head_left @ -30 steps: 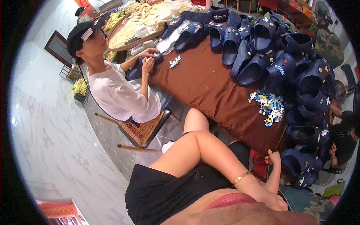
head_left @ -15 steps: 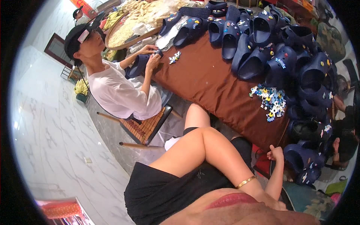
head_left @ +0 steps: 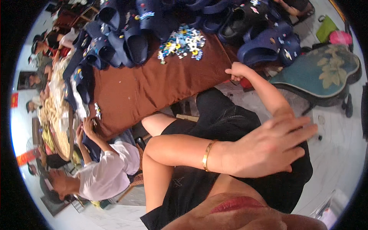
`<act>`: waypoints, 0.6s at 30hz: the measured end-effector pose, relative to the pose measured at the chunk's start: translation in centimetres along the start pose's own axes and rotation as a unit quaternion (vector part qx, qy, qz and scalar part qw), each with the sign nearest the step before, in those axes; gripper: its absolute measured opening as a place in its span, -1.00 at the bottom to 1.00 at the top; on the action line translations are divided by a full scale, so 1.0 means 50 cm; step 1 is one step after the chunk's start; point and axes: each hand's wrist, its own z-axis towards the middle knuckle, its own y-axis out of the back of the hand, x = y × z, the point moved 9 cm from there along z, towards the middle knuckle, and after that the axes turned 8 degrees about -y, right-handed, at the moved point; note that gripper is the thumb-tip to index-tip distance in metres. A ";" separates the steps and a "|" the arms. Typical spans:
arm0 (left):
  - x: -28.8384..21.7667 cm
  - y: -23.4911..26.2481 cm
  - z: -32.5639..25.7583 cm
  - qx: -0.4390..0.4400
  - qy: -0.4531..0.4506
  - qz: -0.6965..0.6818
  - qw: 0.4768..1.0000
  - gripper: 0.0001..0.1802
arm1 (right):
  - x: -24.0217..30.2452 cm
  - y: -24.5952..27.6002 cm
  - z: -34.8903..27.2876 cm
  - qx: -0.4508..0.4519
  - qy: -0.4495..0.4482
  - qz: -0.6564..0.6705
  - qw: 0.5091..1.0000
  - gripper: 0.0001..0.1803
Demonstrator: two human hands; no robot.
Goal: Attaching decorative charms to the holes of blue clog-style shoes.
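- Closest in: the left hand (head_left: 268, 149) is open and holding nothing. Its fingers are spread, and it lies across the other arm just above the black shorts (head_left: 226, 119). There's a gold bracelet (head_left: 207, 155) on that wrist.
- A bit further out, the right hand (head_left: 237, 71) is clenched into a fist with the thumb up, right at the near edge of the bench (head_left: 153, 84). I can't tell if there's anything small inside the fist.
- Off to the right of that arm there's a chair with a teal flowered cushion (head_left: 326, 73), standing on the pale floor.
- The bench has a brown cloth over it. The pile of little colourful charms (head_left: 182, 40) sits on it, well apart from both hands.
- Beyond the charms are heaps of dark blue clogs (head_left: 134, 42), some with charms already stuck on.
- Down the left side a person in a white shirt (head_left: 107, 172) has both hands on a clog at the bench edge, with a tray of pale bits (head_left: 53, 115) past them.
- My read: this is a pause, since neither hand is on a clog or a charm. Picking either up would mean unclenching the right hand and stretching it out over the cloth.
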 end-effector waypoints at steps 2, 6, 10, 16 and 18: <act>0.015 -0.006 -0.007 -0.010 0.029 -0.011 0.999 -0.79 | 0.002 -0.002 -0.014 0.000 -0.017 0.002 1.000 -0.43; 0.007 -0.008 -0.003 -0.014 -0.006 -0.019 1.000 -0.80 | 0.010 0.013 -0.036 0.000 -0.034 -0.017 0.999 -0.43; -0.005 -0.015 -0.004 -0.003 -0.008 -0.092 0.996 -0.83 | 0.012 -0.001 -0.040 0.011 -0.023 -0.017 1.000 -0.41; -0.019 -0.030 -0.008 0.069 -0.027 -0.159 0.985 -0.77 | 0.016 0.007 -0.034 0.015 -0.024 -0.014 1.000 -0.42; -0.005 -0.010 -0.003 0.065 -0.008 -0.115 0.991 -0.73 | 0.018 0.002 -0.041 0.028 -0.034 -0.009 0.999 -0.42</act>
